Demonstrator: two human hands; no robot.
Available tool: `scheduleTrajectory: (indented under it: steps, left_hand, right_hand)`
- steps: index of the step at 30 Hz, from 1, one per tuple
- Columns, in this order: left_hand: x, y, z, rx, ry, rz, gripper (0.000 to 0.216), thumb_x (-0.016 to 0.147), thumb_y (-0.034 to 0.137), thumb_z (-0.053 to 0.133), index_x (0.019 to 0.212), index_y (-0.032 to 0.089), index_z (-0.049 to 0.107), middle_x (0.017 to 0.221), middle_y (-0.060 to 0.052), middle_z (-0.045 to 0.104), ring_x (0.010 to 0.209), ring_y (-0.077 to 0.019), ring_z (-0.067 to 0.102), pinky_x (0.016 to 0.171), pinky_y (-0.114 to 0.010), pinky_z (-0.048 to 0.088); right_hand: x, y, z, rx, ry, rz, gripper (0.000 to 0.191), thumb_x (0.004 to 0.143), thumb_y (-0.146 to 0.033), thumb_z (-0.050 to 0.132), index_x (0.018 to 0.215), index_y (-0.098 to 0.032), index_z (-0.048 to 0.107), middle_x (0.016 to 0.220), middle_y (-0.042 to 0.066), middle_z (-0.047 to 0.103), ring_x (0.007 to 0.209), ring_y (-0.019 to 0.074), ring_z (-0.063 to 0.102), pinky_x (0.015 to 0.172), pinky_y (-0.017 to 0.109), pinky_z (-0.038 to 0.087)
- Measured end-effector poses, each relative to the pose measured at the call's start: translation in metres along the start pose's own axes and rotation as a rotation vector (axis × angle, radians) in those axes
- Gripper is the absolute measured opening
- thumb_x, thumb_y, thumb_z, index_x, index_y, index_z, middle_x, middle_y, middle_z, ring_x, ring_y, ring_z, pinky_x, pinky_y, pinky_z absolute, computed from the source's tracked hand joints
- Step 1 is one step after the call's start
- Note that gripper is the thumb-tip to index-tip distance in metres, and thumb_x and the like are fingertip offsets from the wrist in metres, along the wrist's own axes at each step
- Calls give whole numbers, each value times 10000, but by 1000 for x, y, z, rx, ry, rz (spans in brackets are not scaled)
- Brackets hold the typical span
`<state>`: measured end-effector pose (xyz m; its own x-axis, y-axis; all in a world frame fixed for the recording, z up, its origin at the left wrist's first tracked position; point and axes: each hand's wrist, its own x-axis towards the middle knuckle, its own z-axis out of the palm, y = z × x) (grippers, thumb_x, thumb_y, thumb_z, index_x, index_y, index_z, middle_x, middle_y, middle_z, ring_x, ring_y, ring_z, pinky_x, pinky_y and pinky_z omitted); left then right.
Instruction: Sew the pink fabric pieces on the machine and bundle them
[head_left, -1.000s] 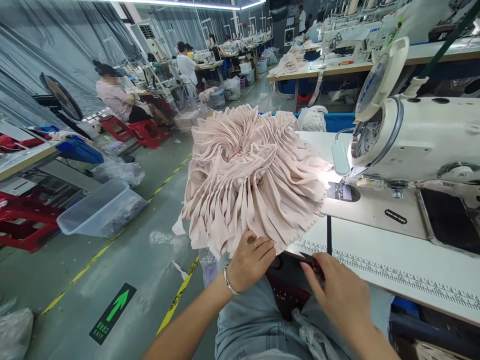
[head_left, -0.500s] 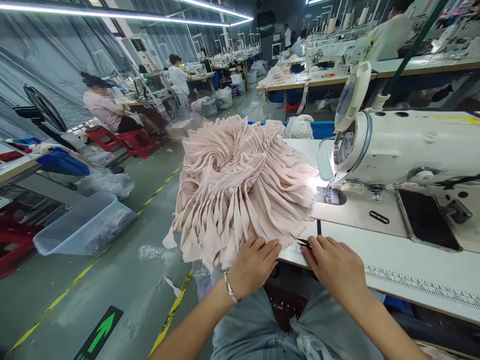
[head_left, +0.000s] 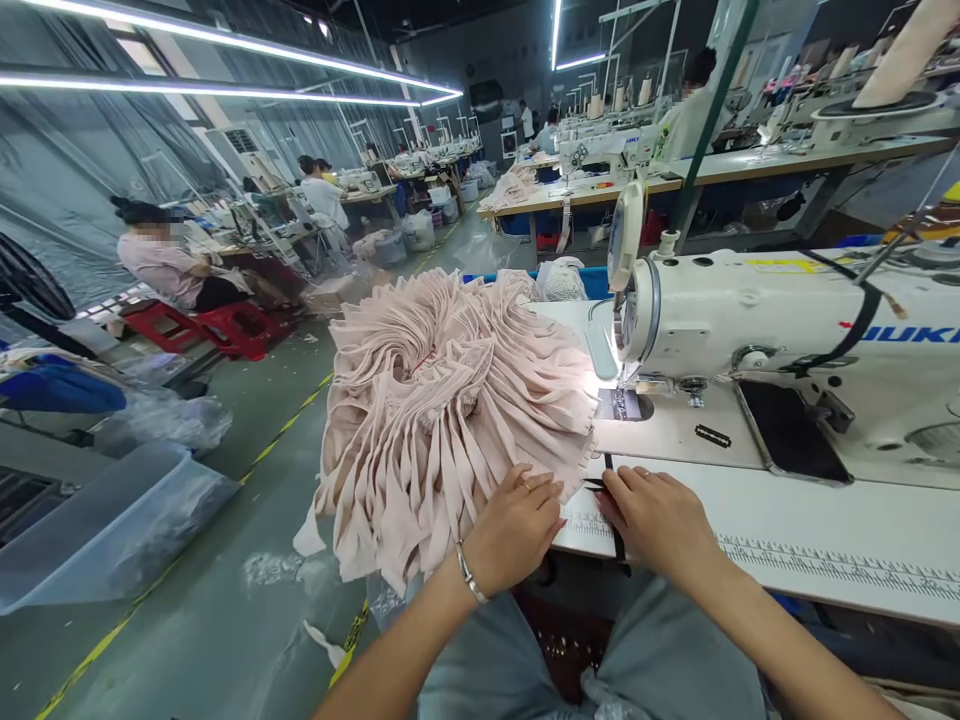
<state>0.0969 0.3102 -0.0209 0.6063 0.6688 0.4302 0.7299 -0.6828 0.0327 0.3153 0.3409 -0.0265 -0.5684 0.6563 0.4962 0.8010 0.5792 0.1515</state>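
Two hands: my left hand [head_left: 517, 525] rests flat, fingers released, on the fabric pile [head_left: 435, 400]; whether my right hand [head_left: 664, 520] grasps anything, I cannot tell.

A white sewing machine [head_left: 750, 320] stands on a white table [head_left: 825, 540], its lamp lit. On the floor to the left lies a clear plastic bin [head_left: 97, 530]. Farther back a person [head_left: 161, 265] sits beside red stools [head_left: 225, 328]. Light strips [head_left: 225, 92] run overhead.
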Motion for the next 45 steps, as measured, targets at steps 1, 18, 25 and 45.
scheduleTrajectory:
  steps: [1, 18, 25, 45]
  left_hand:
    - [1, 0, 2, -15, 6, -2, 112, 967, 159, 503, 955, 160, 614, 1084, -62, 690, 1085, -190, 598, 1045, -416, 365]
    - [29, -2, 15, 132, -37, -89, 160, 934, 156, 578, 779, 169, 542, 777, -34, 588, 781, -218, 578, 722, -355, 477]
    - [-3, 2, -4, 131, 16, -82, 207, 965, 156, 523, 760, 174, 512, 735, -28, 554, 744, -207, 556, 717, -352, 454]
    - [-1, -2, -6, 255, -88, -134, 84, 910, 148, 595, 833, 162, 565, 838, -50, 546, 810, -226, 553, 726, -374, 444]
  right_hand:
    - [1, 4, 0, -10, -14, 7, 202, 952, -177, 491, 766, -190, 569, 673, 24, 600, 656, 174, 552, 665, 320, 263]
    - [9, 28, 2, -51, 18, 21, 202, 963, -205, 473, 785, -177, 565, 679, 25, 596, 641, 164, 554, 634, 309, 256]
    - [7, 8, 1, 102, -5, -107, 211, 968, -223, 477, 772, -188, 546, 689, 8, 598, 628, 144, 537, 655, 307, 274]
    - [20, 20, 4, -10, -39, -50, 154, 938, -177, 498, 803, -181, 573, 684, 20, 611, 647, 169, 552, 649, 315, 262]
